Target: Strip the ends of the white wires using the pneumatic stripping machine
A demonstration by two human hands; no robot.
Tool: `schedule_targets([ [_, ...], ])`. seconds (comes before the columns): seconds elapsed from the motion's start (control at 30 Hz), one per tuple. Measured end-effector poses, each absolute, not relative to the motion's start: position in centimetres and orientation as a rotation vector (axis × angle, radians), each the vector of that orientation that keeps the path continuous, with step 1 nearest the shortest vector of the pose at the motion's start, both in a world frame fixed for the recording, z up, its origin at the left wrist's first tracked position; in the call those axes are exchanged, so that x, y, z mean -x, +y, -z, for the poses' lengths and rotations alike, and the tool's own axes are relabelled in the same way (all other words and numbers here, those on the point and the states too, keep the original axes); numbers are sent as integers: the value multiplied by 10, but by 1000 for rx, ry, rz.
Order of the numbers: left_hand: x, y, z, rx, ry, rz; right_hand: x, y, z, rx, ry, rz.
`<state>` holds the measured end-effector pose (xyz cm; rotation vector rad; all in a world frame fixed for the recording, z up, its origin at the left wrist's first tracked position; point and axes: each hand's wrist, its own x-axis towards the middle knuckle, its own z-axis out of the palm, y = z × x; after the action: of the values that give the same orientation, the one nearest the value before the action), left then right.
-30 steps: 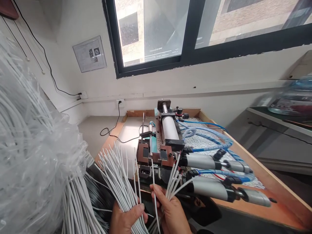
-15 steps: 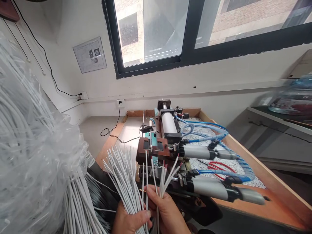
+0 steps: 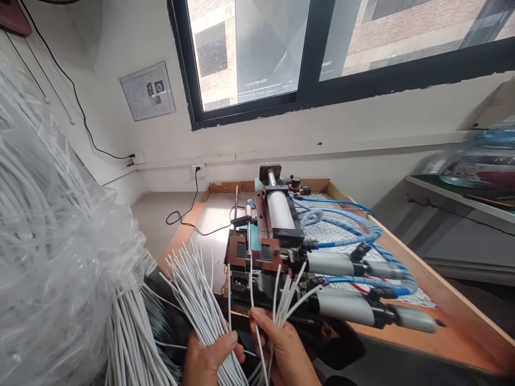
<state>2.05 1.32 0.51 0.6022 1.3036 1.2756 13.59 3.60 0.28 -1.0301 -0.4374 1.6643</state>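
My left hand (image 3: 213, 356) is closed around a thick bundle of white cables (image 3: 197, 300), their cut ends fanned upward. One cable stands a little apart at the bundle's right side. Close beside it, my right hand (image 3: 284, 343) pinches a single white cable (image 3: 252, 292) between thumb and finger. That cable's top end is at the brown jaw block (image 3: 239, 252) of a pneumatic machine. Several more cables (image 3: 287, 295) are held in the same hand and lean to the right, some showing red at their tips. The lower parts of the cables run out of view.
Silver air cylinders (image 3: 341, 308) and blue hoses (image 3: 372, 236) fill the right of a wooden tray (image 3: 475, 332). Plastic-wrapped white cables (image 3: 129, 332) hang close at left. A black cord (image 3: 197, 193) runs to a wall socket. At far right a shelf (image 3: 462, 193) holds a large bottle.
My right hand went left to the bundle, then came back right with a cable, its end now at the jaws. The machine's jaw block and cylinders shifted and returned. My left hand stayed closed.
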Motion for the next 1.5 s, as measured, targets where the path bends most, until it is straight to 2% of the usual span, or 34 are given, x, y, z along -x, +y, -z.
schedule_targets([
  [0.2,-18,14,0,-734,1157,-1278,-129,32,-6,956,-620,-1831],
  [0.4,-18,15,0,-510,1243,-1351,-128,27,-1,1059,-548,-1502],
  [0.5,-20,14,-6,-413,1262,-1347,-132,30,-1,1064,-428,-1461],
  [0.83,-20,12,-7,-621,1237,-1331,-134,41,-9,950,-260,-1694],
  [1.0,-20,11,-3,-689,1290,-1285,-131,40,-10,871,-403,-1849],
  [1.3,-21,12,1,-577,1285,-1308,-129,27,10,1018,-483,-1510],
  [1.5,-23,13,-5,-512,1312,-1307,-134,32,2,1071,-416,-1524],
])
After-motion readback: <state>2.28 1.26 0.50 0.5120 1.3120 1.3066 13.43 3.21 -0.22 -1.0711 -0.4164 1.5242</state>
